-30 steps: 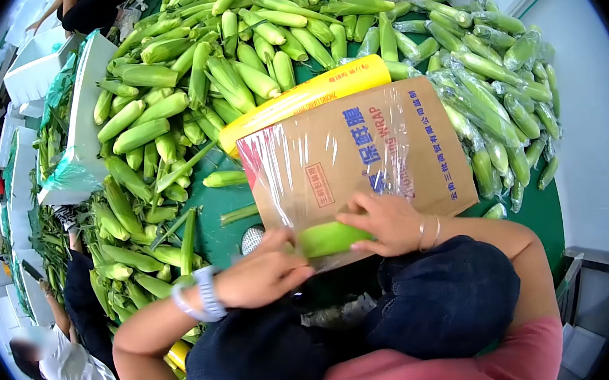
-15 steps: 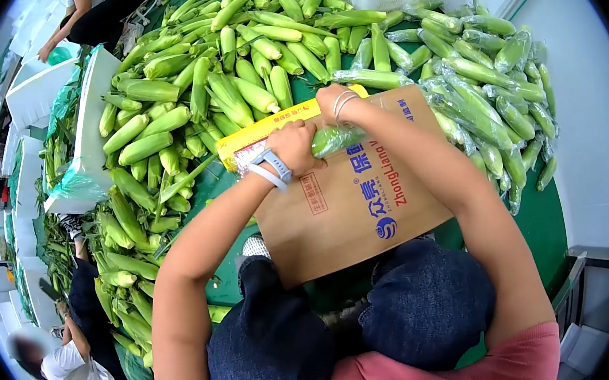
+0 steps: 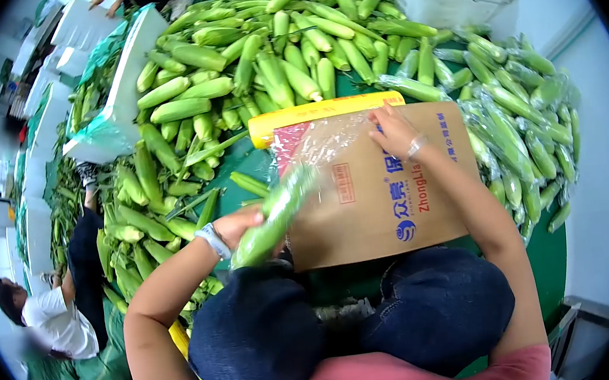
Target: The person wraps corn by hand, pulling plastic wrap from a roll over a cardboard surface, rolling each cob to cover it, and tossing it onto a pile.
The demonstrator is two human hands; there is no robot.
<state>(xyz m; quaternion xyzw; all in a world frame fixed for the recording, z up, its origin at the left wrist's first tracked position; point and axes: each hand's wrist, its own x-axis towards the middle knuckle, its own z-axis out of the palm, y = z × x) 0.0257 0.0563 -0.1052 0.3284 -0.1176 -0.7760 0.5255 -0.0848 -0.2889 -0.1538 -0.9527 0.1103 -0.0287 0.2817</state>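
Green surface part-hidden | left hand: blurred corn | right hand: by film

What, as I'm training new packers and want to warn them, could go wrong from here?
The wrapped corn ear is held at a slant by the left hand alone, so it might slip. The cling film by the right hand looks wrinkled and could stick to itself. Unwrapped corn lies near the left hand, so a dropped wrapped ear might get mixed in.
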